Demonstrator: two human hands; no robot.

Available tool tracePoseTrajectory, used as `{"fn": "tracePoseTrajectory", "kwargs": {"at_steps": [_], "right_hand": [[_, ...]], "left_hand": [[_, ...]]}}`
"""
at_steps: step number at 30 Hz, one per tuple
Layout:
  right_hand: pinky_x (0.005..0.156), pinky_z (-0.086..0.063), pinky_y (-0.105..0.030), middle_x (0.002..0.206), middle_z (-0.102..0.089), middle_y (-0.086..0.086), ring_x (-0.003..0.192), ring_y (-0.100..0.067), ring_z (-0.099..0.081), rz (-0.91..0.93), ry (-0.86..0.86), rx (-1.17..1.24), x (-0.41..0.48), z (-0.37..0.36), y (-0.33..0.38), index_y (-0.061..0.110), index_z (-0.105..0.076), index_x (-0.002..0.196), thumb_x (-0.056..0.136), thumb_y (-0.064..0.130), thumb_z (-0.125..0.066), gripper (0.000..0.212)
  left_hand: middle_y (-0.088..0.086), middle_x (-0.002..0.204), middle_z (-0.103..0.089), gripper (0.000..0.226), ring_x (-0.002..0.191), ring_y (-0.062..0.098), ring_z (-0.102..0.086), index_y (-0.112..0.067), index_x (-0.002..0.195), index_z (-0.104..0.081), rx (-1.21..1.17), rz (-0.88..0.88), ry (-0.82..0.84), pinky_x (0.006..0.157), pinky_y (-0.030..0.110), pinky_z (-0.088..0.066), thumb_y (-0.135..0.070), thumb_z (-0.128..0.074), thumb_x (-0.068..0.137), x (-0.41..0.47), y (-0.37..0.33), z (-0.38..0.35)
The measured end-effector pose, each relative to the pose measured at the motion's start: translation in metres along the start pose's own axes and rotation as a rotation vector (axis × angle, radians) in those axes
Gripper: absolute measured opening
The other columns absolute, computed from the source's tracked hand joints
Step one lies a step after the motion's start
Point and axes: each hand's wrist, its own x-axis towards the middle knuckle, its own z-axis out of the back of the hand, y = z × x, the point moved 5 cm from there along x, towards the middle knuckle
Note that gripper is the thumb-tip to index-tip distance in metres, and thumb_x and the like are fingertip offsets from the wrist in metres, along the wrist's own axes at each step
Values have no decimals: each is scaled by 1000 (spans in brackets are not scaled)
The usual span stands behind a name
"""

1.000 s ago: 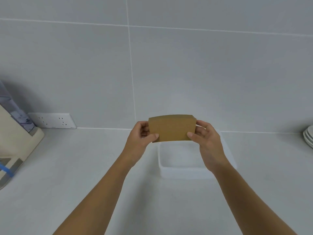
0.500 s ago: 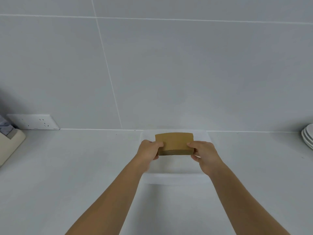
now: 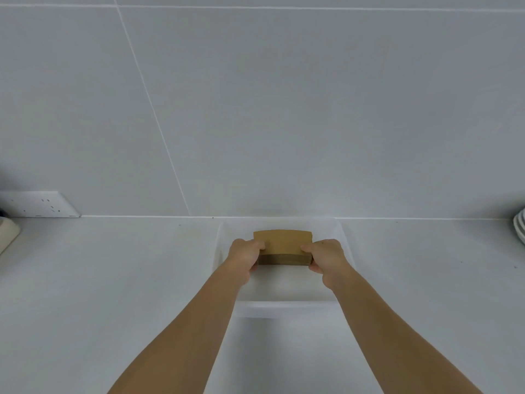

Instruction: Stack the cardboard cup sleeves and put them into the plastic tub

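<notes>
A stack of brown cardboard cup sleeves [image 3: 282, 245] lies flat, held inside the translucent white plastic tub [image 3: 284, 307], low over its floor. My left hand [image 3: 244, 257] grips the stack's left end and my right hand [image 3: 326, 260] grips its right end, thumbs on top. The layered edges of the stack face me. Whether the stack touches the tub floor I cannot tell.
The tub stands on a pale grey counter against a tiled wall. A white wall socket [image 3: 42, 204] sits at the left, beside the corner of a beige appliance [image 3: 7, 233]. Stacked white plates [image 3: 520, 227] show at the right edge.
Both hands have carried the sleeve stack from above the tub's far rim down into the tub, tilting it flat. The camera has shifted right and nearer.
</notes>
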Motion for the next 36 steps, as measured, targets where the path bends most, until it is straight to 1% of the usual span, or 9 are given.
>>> {"fn": "tracePoseTrajectory", "kwargs": {"at_steps": [3, 7, 8, 10, 12, 16, 23, 27, 36], "right_hand": [[95, -43, -55, 86, -49, -17, 78, -26, -44, 13, -1, -45, 4, -3, -1, -21, -48, 112, 82, 2, -56, 38], [91, -47, -55, 83, -44, -10, 76, -24, -40, 27, 2, -62, 10, -5, -3, -19, -55, 98, 81, 3, -53, 28], [79, -51, -49, 80, -42, -9, 73, -23, -39, 29, 2, -77, 8, -5, -2, -12, -58, 84, 81, 4, -52, 17], [55, -36, -32, 67, -35, -6, 61, -18, -32, 35, 13, -110, 8, -7, -2, 10, -40, 61, 81, 5, -49, 22], [50, -23, -25, 63, -29, -1, 56, -16, -26, 49, 27, -148, 11, -10, -4, 14, -29, 62, 80, 8, -49, 28], [52, -30, -23, 72, -38, -1, 62, -14, -36, 31, 46, -153, 10, -12, -5, 12, -40, 76, 85, 22, -53, 18], [50, -22, -25, 62, -25, 0, 55, -15, -24, 33, 18, -173, 17, -10, -8, 17, -23, 60, 84, 12, -47, 34], [48, -22, -24, 62, -26, 0, 54, -15, -24, 35, 10, -223, 16, -10, -6, 17, -24, 59, 83, 7, -44, 33], [52, -27, -27, 67, -31, -1, 60, -16, -32, 37, 43, -204, 14, -11, -4, 15, -31, 63, 85, 15, -49, 29]], "left_hand": [[17, 112, -56, 32, 104, 31, -55, -1, 113, -50, 3, -10, -23, 90, 39, -47, -16, -58, 85, 6, 3, -2], [9, 78, -44, 6, 72, 23, -42, -5, 86, -48, 65, -72, -65, 65, 31, -38, -9, -52, 84, 6, -1, -5], [8, 72, -40, 8, 69, 23, -38, -8, 79, -45, 83, -84, -70, 60, 30, -33, -7, -51, 84, 6, 0, -7], [8, 72, -38, 14, 70, 22, -36, -11, 73, -41, 105, -99, -63, 60, 31, -31, -5, -50, 82, 8, 1, -7], [10, 79, -42, 14, 75, 23, -39, -11, 74, -43, 77, -93, -69, 66, 32, -34, -5, -52, 82, 9, 2, -6], [10, 78, -44, 16, 70, 23, -42, -9, 72, -46, 18, -77, -79, 67, 33, -36, -12, -57, 84, 9, 2, -3], [7, 109, -48, 43, 102, 25, -47, -3, 124, -46, -10, -62, -34, 85, 32, -38, -25, -56, 88, 6, 1, -8], [12, 129, -51, 49, 115, 29, -48, -3, 128, -45, 23, -67, -18, 96, 37, -40, -27, -57, 87, 8, 1, -10], [11, 132, -49, 53, 114, 27, -48, -5, 131, -43, -17, -51, 16, 97, 36, -41, -29, -58, 87, 6, 1, -7]]}}
